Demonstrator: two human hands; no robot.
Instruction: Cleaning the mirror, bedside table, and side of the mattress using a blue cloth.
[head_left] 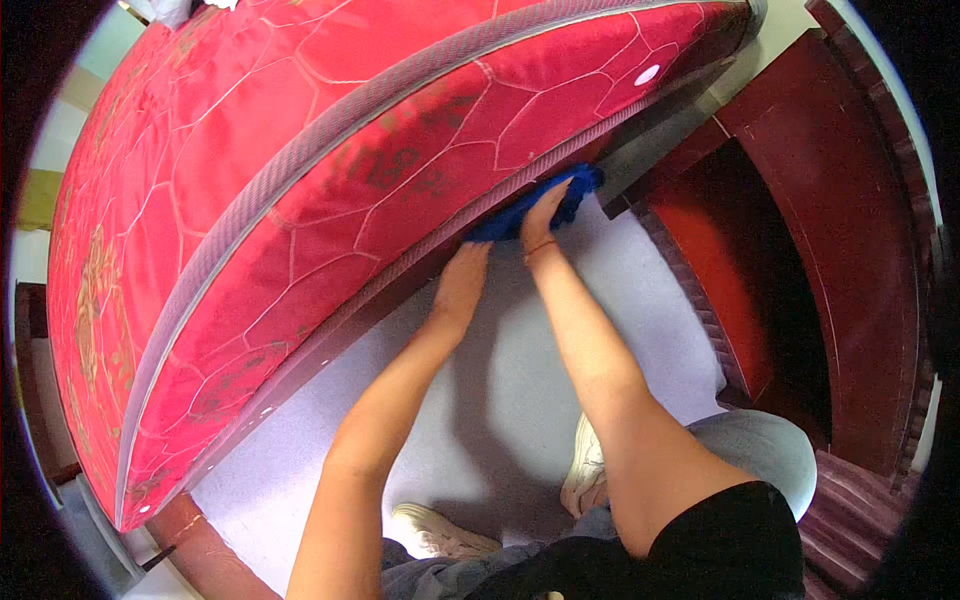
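Note:
A bright blue cloth (508,219) is bunched along the lower edge of a red quilted mattress (420,170), over the grey floor. My right hand (543,215) lies over the cloth's right part, its fingers closed on the material. At the cloth's left end, my left hand (465,280) has its fingers against the fabric; the fingertips are hidden by it and by the shadow under the mattress. Both arms reach forward and slightly apart. The mattress leans at a slant, its grey piped border running from lower left to upper right.
To the right stands a dark red wooden cabinet (810,200) with an open recess. Brown-purple fabric (860,530) shows at the lower right. My shoes (445,530) stand on the grey floor (510,350) near me. A reddish wooden edge (205,545) lies at the lower left.

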